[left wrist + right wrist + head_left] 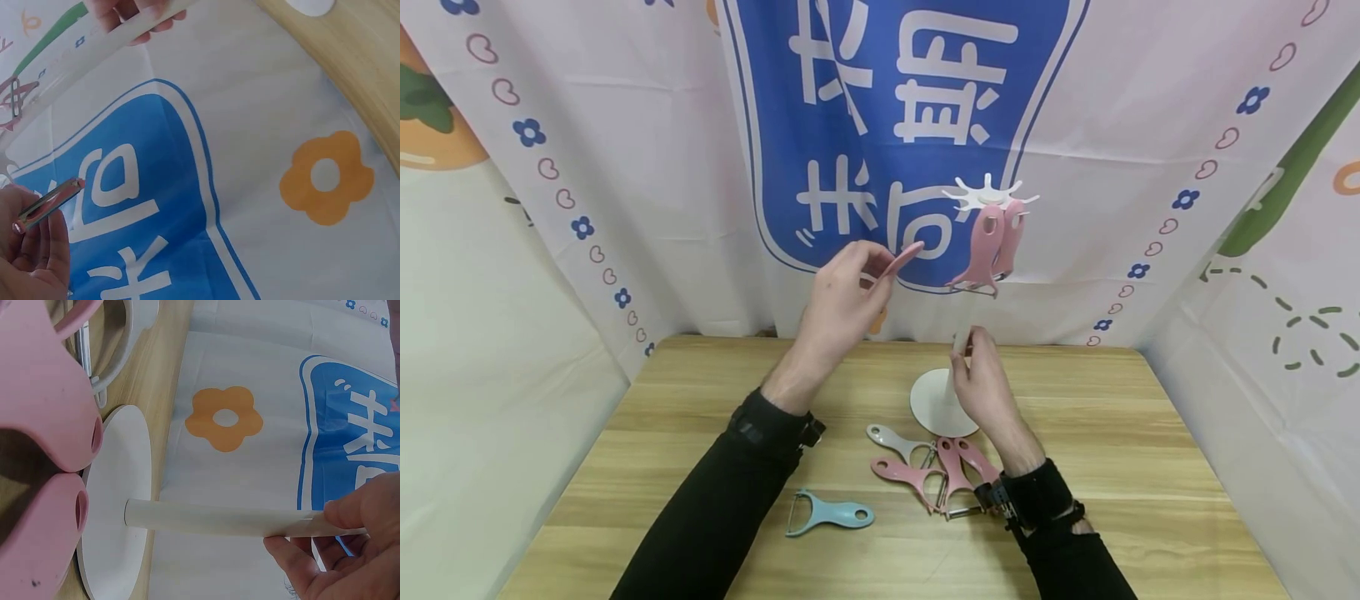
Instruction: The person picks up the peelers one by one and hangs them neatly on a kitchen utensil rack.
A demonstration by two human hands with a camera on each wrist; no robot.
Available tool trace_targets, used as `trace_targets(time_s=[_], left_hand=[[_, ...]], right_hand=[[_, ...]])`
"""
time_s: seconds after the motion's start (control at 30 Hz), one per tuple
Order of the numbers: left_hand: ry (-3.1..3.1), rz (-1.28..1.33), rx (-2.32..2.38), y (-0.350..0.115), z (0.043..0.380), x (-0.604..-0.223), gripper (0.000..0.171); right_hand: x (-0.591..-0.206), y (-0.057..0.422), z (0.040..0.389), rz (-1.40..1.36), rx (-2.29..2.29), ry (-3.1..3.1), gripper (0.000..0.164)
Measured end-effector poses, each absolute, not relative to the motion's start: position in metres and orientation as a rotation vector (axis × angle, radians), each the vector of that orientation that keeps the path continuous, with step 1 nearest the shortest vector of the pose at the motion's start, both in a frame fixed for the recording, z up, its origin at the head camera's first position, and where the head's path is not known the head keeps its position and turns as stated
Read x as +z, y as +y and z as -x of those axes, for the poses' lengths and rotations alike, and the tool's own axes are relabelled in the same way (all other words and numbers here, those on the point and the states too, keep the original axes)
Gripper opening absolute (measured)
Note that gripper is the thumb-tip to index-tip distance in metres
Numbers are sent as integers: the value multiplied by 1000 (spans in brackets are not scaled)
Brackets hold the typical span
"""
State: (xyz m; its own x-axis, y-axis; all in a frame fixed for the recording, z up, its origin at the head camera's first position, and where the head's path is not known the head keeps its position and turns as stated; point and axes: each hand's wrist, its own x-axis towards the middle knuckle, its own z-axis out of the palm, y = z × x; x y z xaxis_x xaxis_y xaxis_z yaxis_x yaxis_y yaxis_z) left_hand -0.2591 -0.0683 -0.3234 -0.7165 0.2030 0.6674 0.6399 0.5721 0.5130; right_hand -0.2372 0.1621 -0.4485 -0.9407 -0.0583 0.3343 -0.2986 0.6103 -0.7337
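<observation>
Held in the left hand [848, 293]: a pink peeler [906, 257], up in the air to the left of the stand [931, 402] and apart from it. Shiny blade [49, 206] right by the fingers. On the stand's white pole [194, 517], pinched between thumb and fingers: the right hand [987, 385]. On the hooks [988, 197] at the top of the stand: two hung peelers [985, 246], both pink. On the counter [688, 400], in front of the stand: a white peeler [889, 437] and three more pink ones [953, 467], close together. Farther front and left of the stand: a blue peeler [835, 513]. Behind the stand: a cloth [662, 183] with a big blue patch.
</observation>
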Motion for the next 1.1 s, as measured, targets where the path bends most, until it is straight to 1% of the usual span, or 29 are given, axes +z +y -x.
trace_targets(time_s=[0.57, 1.1], left_hand=[[-2049, 674, -988, -46, 253, -304, 21], [-1920, 669, -970, -30, 250, -293, 19]], right_hand=[[-449, 163, 237, -318, 1216, -2548, 36], [-449, 162, 236, -306, 1231, -2560, 35]])
